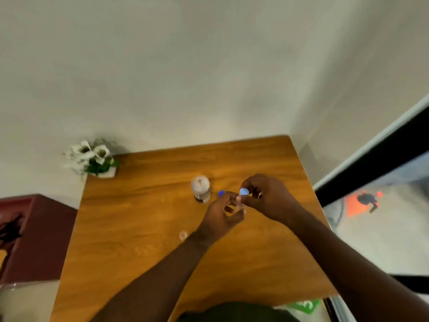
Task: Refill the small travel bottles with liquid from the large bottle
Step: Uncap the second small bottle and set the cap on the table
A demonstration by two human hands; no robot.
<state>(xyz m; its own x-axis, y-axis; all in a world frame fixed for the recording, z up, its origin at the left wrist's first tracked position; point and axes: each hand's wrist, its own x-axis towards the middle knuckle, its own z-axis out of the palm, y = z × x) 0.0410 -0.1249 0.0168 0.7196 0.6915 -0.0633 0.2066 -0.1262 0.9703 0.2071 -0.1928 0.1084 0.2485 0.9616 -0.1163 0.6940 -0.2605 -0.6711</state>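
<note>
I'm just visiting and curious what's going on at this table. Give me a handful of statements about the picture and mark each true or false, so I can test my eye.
1. The table is wooden. True.
2. The large bottle is lying on its side. False: it stands upright, just left of the hands.
3. The right hand has its fingers on a pale blue cap. True.
4. The flowers stand at the table's near right corner. False: they are at the far left corner, by the wall.
5. The left hand rests flat on the table. False: it is raised, meeting the right hand at a small bottle, most of which is hidden.
6. A small clear cap lies on the table near the left wrist. True.
</note>
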